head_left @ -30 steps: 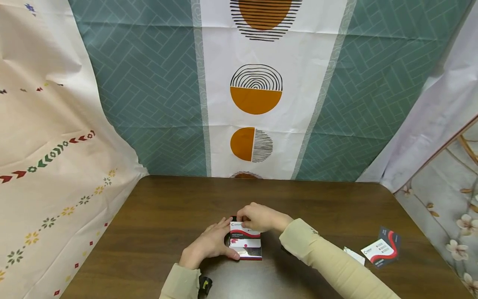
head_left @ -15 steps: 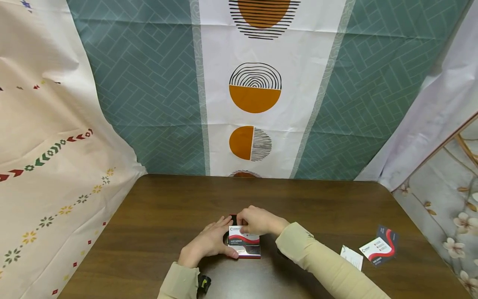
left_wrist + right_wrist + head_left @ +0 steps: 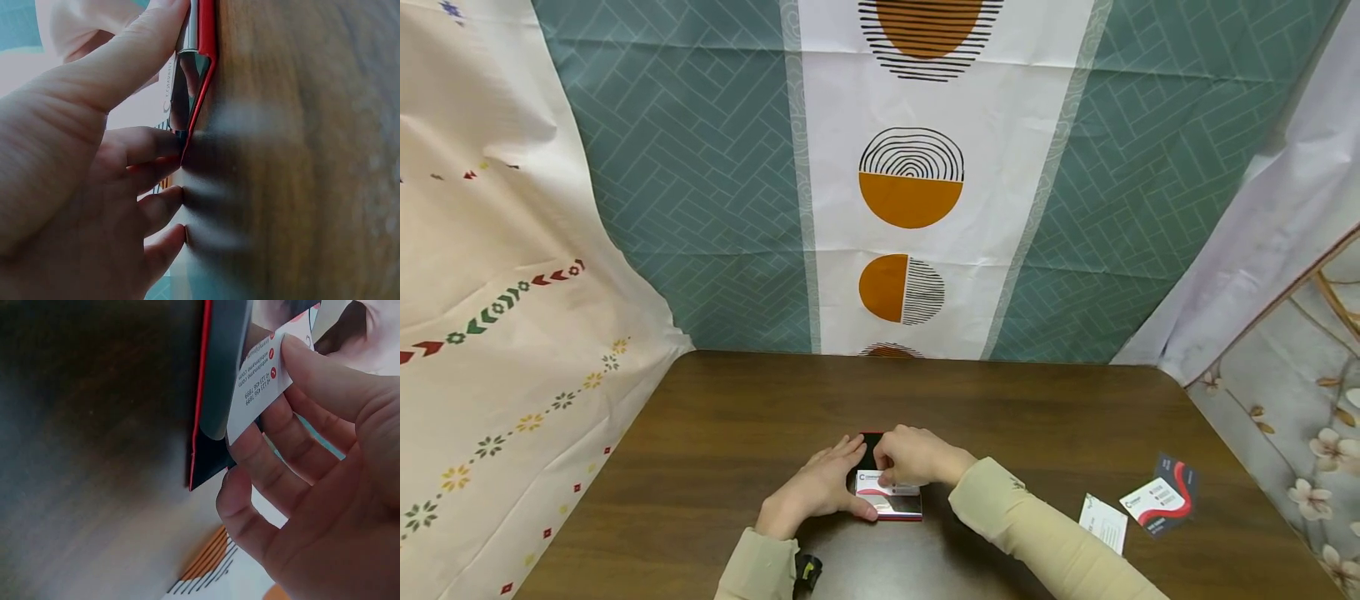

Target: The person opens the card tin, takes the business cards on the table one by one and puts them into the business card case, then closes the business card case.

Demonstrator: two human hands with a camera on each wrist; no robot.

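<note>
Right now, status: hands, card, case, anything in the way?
Left hand on case; right hand pinches card. Card at case, insertion depth unclear. Loose cards well right; no obstruction seen.

- A brown wood-grain desk (image 3: 760,400), its far corners rounded.
- Toward the desk's right edge, a white card (image 3: 1150,497) overlapping a dark card (image 3: 1184,477).
- Just left of them, a printed pale card (image 3: 1103,523).
- Behind the far edge, a teal-and-white hanging (image 3: 700,167) with orange circles.
- Along the left edge, cream cloth (image 3: 497,225).
- Beyond the right edge, blossom-patterned fabric (image 3: 1285,425).
</note>
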